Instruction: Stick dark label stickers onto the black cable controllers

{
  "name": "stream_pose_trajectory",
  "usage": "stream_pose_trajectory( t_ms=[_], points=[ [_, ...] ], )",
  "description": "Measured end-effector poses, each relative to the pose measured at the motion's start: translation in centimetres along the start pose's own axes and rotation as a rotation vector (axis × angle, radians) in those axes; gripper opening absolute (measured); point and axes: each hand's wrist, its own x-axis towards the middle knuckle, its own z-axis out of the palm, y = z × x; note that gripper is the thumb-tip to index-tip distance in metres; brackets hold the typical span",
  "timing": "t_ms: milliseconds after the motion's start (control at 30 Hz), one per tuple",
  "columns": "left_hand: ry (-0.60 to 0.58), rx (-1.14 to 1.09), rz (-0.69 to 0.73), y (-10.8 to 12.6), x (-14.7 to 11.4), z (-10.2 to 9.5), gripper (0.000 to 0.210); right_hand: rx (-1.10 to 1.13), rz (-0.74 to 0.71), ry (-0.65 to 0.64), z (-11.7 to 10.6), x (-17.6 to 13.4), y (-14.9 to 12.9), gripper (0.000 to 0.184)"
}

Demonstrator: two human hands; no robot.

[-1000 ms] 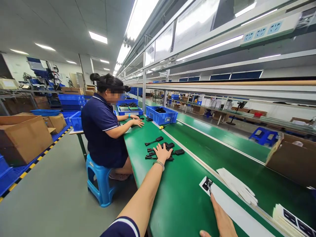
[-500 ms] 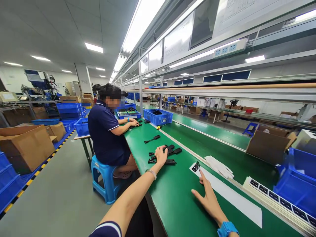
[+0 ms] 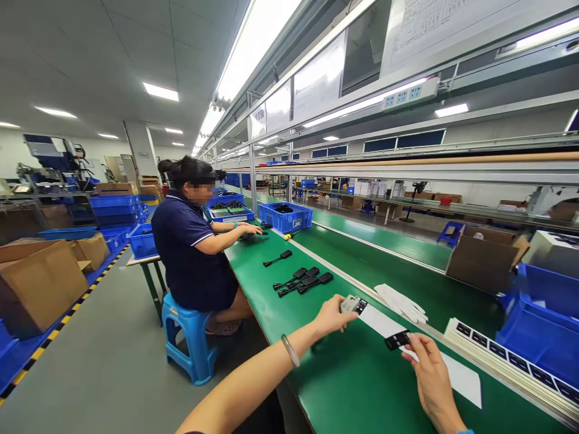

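Observation:
My left hand (image 3: 335, 314) is closed on a small flat device (image 3: 350, 304) whose upturned face looks pale grey. It is at the far end of a white backing strip (image 3: 461, 377), beside a black label (image 3: 360, 306). Between the thumb and fingers of my right hand (image 3: 429, 371) is another black label (image 3: 397, 340) with small light marks, held over the strip. Beyond my left hand, several black devices with short cables (image 3: 310, 280) lie in a loose pile. One more black cabled device (image 3: 278, 258) rests apart, farther up the green table.
White gloves (image 3: 400, 302) lie beside the strip. At right, a stack of label strips (image 3: 511, 360) stands near a blue bin (image 3: 543, 328). A blue crate (image 3: 286, 216) sits farther along the table (image 3: 271, 307). A co-worker (image 3: 192, 247) sits on a blue stool (image 3: 192, 343) at left.
My left hand has come from the pile toward me and right, bringing a device to the strip's end. My right hand has moved right and closer, now pinching a black label.

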Motion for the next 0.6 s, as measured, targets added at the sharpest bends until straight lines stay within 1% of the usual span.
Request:
stream_pose_trajectory(
  t_ms=[67,167,233,267,333,433,533,600],
  points=[
    [-0.146,-0.208,-0.071,1.2,0.1,3.4,0.026,0.084,0.010,0.050,-1.4,0.0,-0.7,0.046],
    [-0.334,-0.465,-0.166,2.2,0.1,7.7,0.026,0.159,0.020,0.094,-3.5,0.0,-0.7,0.041],
    [-0.415,-0.579,-0.209,2.2,-0.1,9.5,0.032,0.193,0.035,0.106,-4.5,-0.1,-0.1,0.038],
    [-0.440,-0.618,-0.218,2.0,-0.1,10.1,0.037,0.213,0.044,0.109,-4.9,-0.2,0.2,0.039],
    [-0.469,-0.674,-0.217,1.4,-0.3,10.5,0.050,0.244,0.060,0.102,-5.2,-0.6,0.5,0.039],
    [-0.548,-0.738,-0.117,0.2,-0.5,10.1,0.064,0.238,0.036,0.056,-4.8,-1.1,0.3,0.035],
    [-0.632,-0.761,-0.041,-0.4,-0.8,9.6,0.063,0.179,-0.018,0.020,-4.1,-1.3,-0.2,0.032],
    [-0.666,-0.737,-0.063,-0.3,-1.2,9.5,0.060,0.123,-0.041,0.022,-3.9,-1.2,-0.3,0.031]
  ],
)
